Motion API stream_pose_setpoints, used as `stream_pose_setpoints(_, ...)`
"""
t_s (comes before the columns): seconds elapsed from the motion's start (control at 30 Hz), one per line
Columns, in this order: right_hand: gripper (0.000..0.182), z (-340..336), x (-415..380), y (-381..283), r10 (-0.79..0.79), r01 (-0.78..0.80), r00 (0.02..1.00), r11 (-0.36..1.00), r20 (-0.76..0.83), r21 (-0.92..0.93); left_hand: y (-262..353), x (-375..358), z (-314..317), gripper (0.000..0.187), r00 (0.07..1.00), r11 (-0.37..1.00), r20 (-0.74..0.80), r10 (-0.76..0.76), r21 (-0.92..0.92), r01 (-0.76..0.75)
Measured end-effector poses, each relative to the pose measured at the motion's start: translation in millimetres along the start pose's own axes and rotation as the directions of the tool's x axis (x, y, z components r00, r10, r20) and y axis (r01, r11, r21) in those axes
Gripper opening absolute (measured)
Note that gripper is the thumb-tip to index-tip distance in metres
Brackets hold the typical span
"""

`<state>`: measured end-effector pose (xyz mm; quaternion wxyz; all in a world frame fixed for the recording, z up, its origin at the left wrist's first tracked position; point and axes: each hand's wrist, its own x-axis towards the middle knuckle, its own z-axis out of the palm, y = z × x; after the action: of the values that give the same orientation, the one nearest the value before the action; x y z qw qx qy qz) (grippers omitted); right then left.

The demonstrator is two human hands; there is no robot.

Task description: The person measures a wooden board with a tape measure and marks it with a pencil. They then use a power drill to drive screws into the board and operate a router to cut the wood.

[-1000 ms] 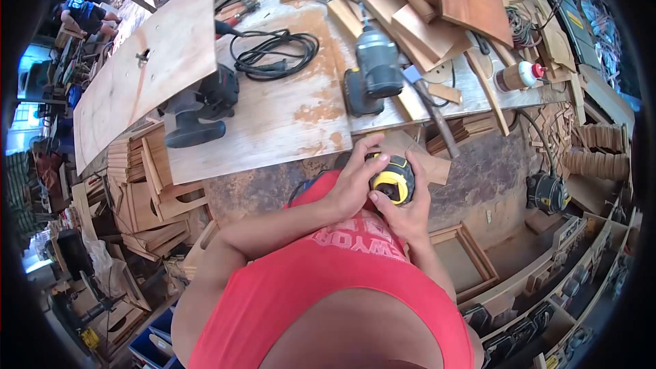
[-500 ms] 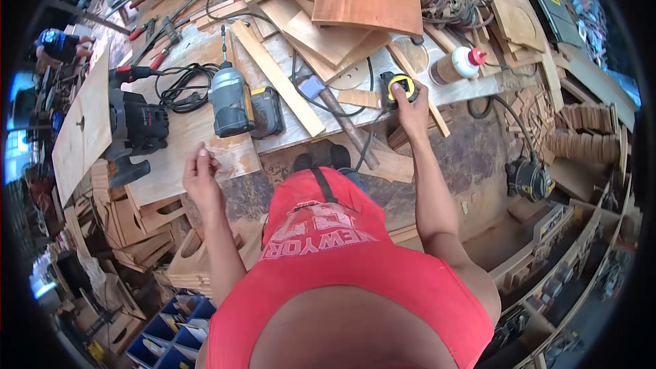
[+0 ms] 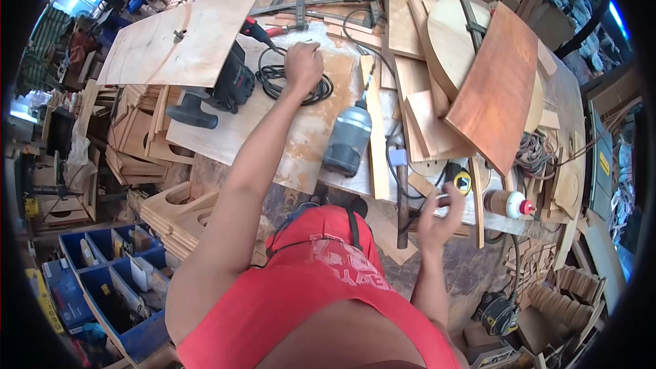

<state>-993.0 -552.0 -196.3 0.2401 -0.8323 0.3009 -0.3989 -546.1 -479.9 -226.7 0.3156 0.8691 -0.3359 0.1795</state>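
Observation:
My left hand is raised over the coiled black cable, its fingers curled in. What they hold, if anything, is hidden. My right hand is at the bench's front edge with fingers bent but apart. Just beyond its fingertips lies a yellow and black tape measure. Between my hands a cordless drill with a long bit lies on the bench, beside a narrow wooden strip. A hammer lies right of the strip, its handle sticking out past the edge.
A black power tool stands beside a raised plywood panel at left. Wooden boards and a reddish curved panel are stacked at right, near a red-capped glue bottle. Clamps lie at the back; a blue divided bin stands low left.
My view has turned left. My left hand has reached forward over the cable. My right hand has let go of the tape measure and drawn back towards me.

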Motion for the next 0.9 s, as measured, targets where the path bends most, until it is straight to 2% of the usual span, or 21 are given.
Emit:
stream_pose_setpoints(0.03, 0.043, 10, -9, -21, -0.016, 0.010, 0.998, 0.995, 0.058, 0.104, -12, 22, 16, 0.025, 0.998, 0.988, 0.069, -0.004, 0.153, -0.007)
stream_pose_setpoints(0.07, 0.049, 25, -15, -44, -0.038, 0.014, 0.993, 0.978, 0.111, 0.206, -22, 39, 27, 0.026, 0.981, 0.968, 0.175, -0.079, 0.250, 0.034)
stream_pose_setpoints(0.13, 0.061, 54, -14, -88, -0.113, 0.073, 0.974, 0.977, 0.198, 0.200, -30, 74, 54, 0.028, 0.904, 0.902, 0.357, -0.236, 0.426, 0.068)
stream_pose_setpoints(0.23, 0.074, 100, -9, -131, 0.117, -0.177, 0.963, 0.955, 0.244, 0.240, -33, 101, 68, 0.025, 0.810, 0.929, 0.488, -0.326, 0.325, 0.178)
stream_pose_setpoints(0.33, 0.074, 144, -15, -125, 0.172, -0.225, 0.960, 0.944, 0.222, 0.241, -64, 100, 95, 0.024, 0.856, 0.932, 0.439, -0.273, 0.340, 0.123)
stream_pose_setpoints(0.37, 0.064, 151, -12, -130, 0.281, -0.355, 0.928, 0.863, 0.243, 0.359, -66, 101, 97, 0.024, 0.855, 0.938, 0.439, -0.275, 0.317, 0.139)
stream_pose_setpoints(0.4, 0.059, 159, -5, -136, 0.309, -0.366, 0.929, 0.851, 0.205, 0.377, -67, 103, 96, 0.024, 0.860, 0.942, 0.427, -0.279, 0.295, 0.159)
stream_pose_setpoints(0.47, 0.048, 170, 8, -149, 0.353, -0.381, 0.924, 0.822, 0.146, 0.422, -82, 107, 105, 0.024, 0.837, 0.941, 0.514, -0.185, 0.339, 0.000)
stream_pose_setpoints(0.5, 0.042, 183, -1, -131, 0.352, -0.380, 0.925, 0.866, 0.143, 0.326, -78, 108, 96, 0.024, 0.833, 0.932, 0.516, -0.197, 0.363, -0.005)
stream_pose_setpoints(0.53, 0.040, 191, -4, -124, 0.344, -0.364, 0.931, 0.831, 0.124, 0.421, -69, 103, 88, 0.024, 0.826, 0.923, 0.525, -0.207, 0.384, -0.012)
stream_pose_setpoints(0.6, 0.040, 202, -12, -108, 0.357, -0.349, 0.932, 0.849, 0.057, 0.397, -45, 93, 63, 0.021, 0.865, 0.966, 0.465, -0.190, 0.246, 0.080)
stream_pose_setpoints(0.67, 0.042, 211, -20, -82, 0.228, -0.198, 0.973, 0.910, -0.040, 0.364, -32, 81, 56, 0.024, 0.882, 0.961, 0.381, -0.276, 0.111, 0.253)
stream_pose_setpoints(0.7, 0.042, 210, -14, -86, 0.164, -0.122, 0.982, 0.929, -0.092, 0.351, -20, 65, 24, 0.021, 0.929, 0.970, 0.292, -0.227, -0.014, 0.242)
stream_pose_setpoints(0.73, 0.046, 207, -8, -89, 0.187, -0.127, 0.972, 0.926, -0.140, 0.356, -2, 44, -8, 0.019, 0.964, 0.969, 0.198, -0.180, -0.133, 0.208)
stream_pose_setpoints(0.8, 0.047, 192, 5, -103, 0.291, -0.191, 0.945, 0.861, -0.150, 0.471, 18, -8, -61, 0.018, 0.977, 0.827, 0.046, -0.208, -0.525, 0.201)
stream_pose_setpoints(0.87, 0.046, 176, 4, -85, 0.389, -0.311, 0.920, 0.791, -0.041, 0.527, 32, -72, -110, 0.022, 0.954, 0.704, 0.146, -0.264, -0.646, 0.294)
stream_pose_setpoints(0.9, 0.044, 155, 7, -99, 0.372, -0.317, 0.928, 0.727, 0.039, 0.610, 32, -107, -132, 0.024, 0.947, 0.700, 0.198, -0.253, -0.638, 0.321)
